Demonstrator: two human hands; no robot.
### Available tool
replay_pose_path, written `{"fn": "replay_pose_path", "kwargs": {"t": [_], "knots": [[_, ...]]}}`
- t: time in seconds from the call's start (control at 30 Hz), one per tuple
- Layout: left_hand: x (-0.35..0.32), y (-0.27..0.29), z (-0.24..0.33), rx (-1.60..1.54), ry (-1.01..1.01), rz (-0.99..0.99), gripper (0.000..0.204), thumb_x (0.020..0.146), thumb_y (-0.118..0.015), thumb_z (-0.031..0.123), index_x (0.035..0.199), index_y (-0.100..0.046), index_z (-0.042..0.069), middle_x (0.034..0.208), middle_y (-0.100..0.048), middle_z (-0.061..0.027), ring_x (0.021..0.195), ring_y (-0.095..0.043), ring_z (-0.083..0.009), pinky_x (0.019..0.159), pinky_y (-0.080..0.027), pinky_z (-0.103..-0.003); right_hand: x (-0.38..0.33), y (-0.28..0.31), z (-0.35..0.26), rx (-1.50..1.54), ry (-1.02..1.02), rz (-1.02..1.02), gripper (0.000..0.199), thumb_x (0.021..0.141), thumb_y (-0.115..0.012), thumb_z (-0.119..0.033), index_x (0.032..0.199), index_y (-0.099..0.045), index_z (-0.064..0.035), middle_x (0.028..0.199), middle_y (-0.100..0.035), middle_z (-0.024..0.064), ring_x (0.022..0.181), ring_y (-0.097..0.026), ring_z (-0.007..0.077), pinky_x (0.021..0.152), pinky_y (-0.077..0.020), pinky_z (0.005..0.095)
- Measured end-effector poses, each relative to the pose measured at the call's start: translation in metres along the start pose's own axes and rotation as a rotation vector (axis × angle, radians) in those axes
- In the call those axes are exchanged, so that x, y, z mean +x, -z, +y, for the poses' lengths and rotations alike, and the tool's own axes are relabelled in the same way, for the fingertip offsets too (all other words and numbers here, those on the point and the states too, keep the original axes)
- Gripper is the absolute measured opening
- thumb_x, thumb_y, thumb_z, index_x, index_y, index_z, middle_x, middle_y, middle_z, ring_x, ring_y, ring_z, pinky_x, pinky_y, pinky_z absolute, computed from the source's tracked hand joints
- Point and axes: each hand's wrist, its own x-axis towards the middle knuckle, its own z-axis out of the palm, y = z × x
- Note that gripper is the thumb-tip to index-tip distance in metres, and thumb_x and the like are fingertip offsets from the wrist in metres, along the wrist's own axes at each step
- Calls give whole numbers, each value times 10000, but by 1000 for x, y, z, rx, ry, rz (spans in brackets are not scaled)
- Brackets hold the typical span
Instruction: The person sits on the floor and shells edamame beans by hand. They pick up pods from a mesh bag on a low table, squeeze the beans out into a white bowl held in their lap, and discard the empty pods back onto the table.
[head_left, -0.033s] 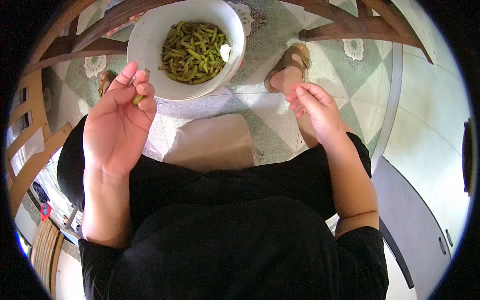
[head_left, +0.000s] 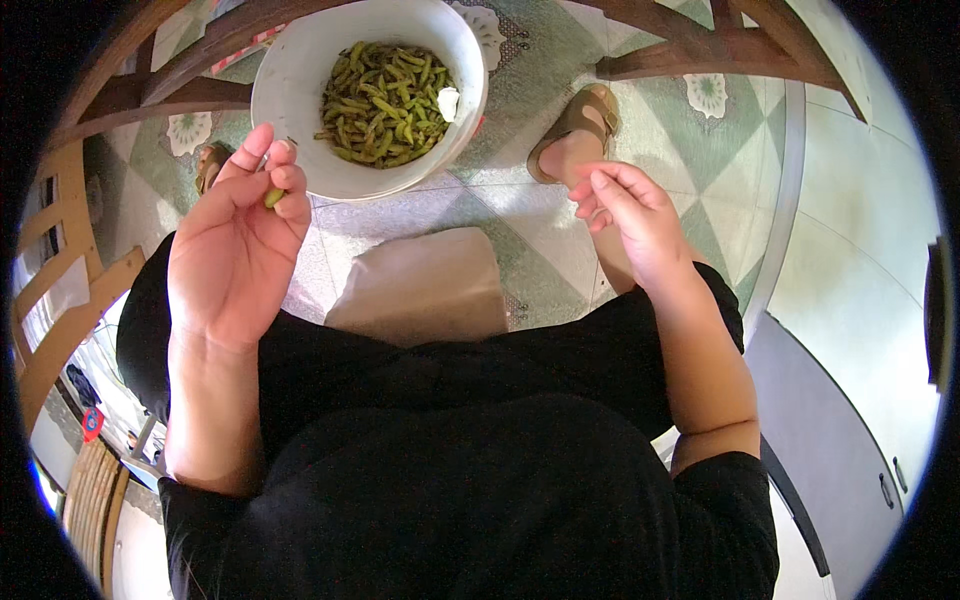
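My left hand (head_left: 238, 250) is raised at the left with its palm turned up. Its curled fingers hold a small green soybean pod (head_left: 274, 198), mostly hidden by them. Just beyond that hand stands a white bucket (head_left: 290, 110), with a heap of green-brown soybean pods (head_left: 388, 105) inside. A small white piece (head_left: 448, 104) sits at the right edge of the heap. My right hand (head_left: 632, 215) hovers at the right, away from the bucket. Its fingers are half bent and apart, the thumb in front of the index finger, and nothing shows in them.
Dark wooden bars (head_left: 700, 58) cross the far side around the bucket. A beige stool seat (head_left: 420, 285) shows between my legs. My sandalled foot (head_left: 578, 130) rests on the tiled floor. A pale cabinet (head_left: 850, 420) stands at the right, a wooden chair frame (head_left: 70, 320) at the left.
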Motion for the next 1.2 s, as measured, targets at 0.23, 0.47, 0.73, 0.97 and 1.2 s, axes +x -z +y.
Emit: {"fn": "replay_pose_path", "kwargs": {"t": [0.23, 0.47, 0.73, 0.97, 1.2], "knots": [[-9, 24, -16, -27, -83, 94, 249, 869, -405, 38, 1105, -405, -39, 913, -511, -104, 768, -507, -156, 689, -454, -232, -24, -12, -8, 75, 99, -99, 244, 877, -454, -201, 1005, -549, -16, 846, -577, 54, 732, -522, 98, 633, -416, 209], [-15, 87, -7, 10, -146, 188, 234, 875, -419, 99, 1087, -436, 1, 816, -519, -51, 733, -510, -153, 630, -437, -241, -25, -59, 28, -45, -83, -301, 273, 879, -453, -242, 1044, -516, -35, 852, -573, 64, 707, -539, 112, 575, -433, 217], [-42, 127, 24, -48, -206, 5, 218, 845, -463, 137, 1005, -473, -12, 810, -515, -59, 746, -495, -169, 675, -421, -265, 42, -109, 48, -49, -457, -272, 736, 819, -408, -543, 1288, -162, -31, 1093, -495, 193, 865, -565, 269, 656, -491, 356], [-67, 128, 42, -110, -345, 66, 210, 846, -449, 121, 992, -454, -30, 785, -492, -66, 699, -487, -167, 612, -419, -258, 103, -141, 66, 372, -320, -84, 462, 849, -353, -214, 1188, -274, 90, 1139, -437, 285, 953, -528, 377, 783, -470, 410], [-97, 145, 63, -201, -446, 2, 205, 866, -415, 115, 1004, -465, -28, 813, -519, -58, 720, -513, -145, 627, -445, -247, 24, -42, 39, 423, -354, -46, 504, 775, -378, -212, 1183, -315, 77, 1096, -476, 280, 937, -540, 362, 765, -469, 383]]}}
